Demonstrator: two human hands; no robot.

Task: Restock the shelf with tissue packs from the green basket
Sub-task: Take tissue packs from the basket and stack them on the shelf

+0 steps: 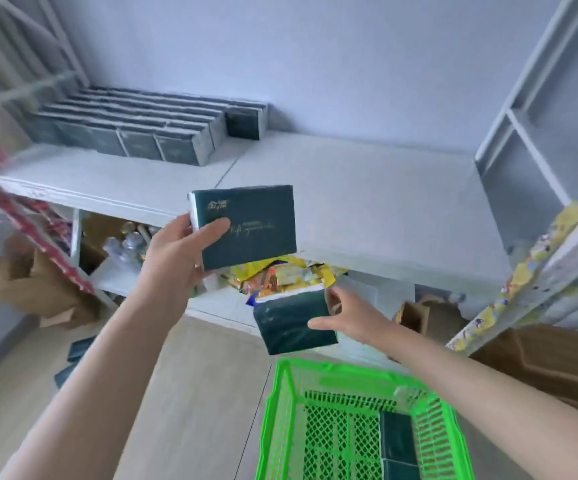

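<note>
Over the green basket (349, 424), your left hand (173, 258) grips one tissue pack (249, 223) by its short end, and your right hand (353, 317) pinches a second pack (291, 320). They look light and squashy with slick wrap, so hold the ends. Stocked packs (142, 129) line the shelf (367, 202).

Gold print on the upper tissue pack (256, 216) (logo, cursive line) is too blurred to read.
</note>
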